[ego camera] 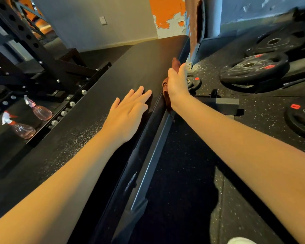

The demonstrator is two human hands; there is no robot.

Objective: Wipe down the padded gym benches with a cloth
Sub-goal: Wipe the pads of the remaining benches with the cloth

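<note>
Your left hand (pixel 128 113) is open, palm down and fingers straight, lying flat on top of the black padded surface (pixel 113 81) near its right edge, and it holds nothing. Your right hand (pixel 177 85) is on the right side face of the same pad, back of the hand towards the camera and fingers extended along the edge. It's a flat press, not a fist, and it pins the rust-brown cloth (pixel 176 62) against the side of the pad. The cloth shows above the fingertips, at the left of the knuckles and below the wrist, and the rest is hidden under the hand. The hands are close but not touching, with the pad's corner seam between them. A grey steel frame rail (pixel 153 155) runs under the pad's right edge, above the speckled rubber floor (pixel 192 164). Low on the left are two pink-tinted spray bottles, one (pixel 40 110) further off and one (pixel 21 128) nearer, both beside the base of a black perforated rack (pixel 25 37). On the right, black weight plates (pixel 252 67) lie on the floor, well apart from your hands. A wall socket (pixel 103 20) is on the far wall.
</note>
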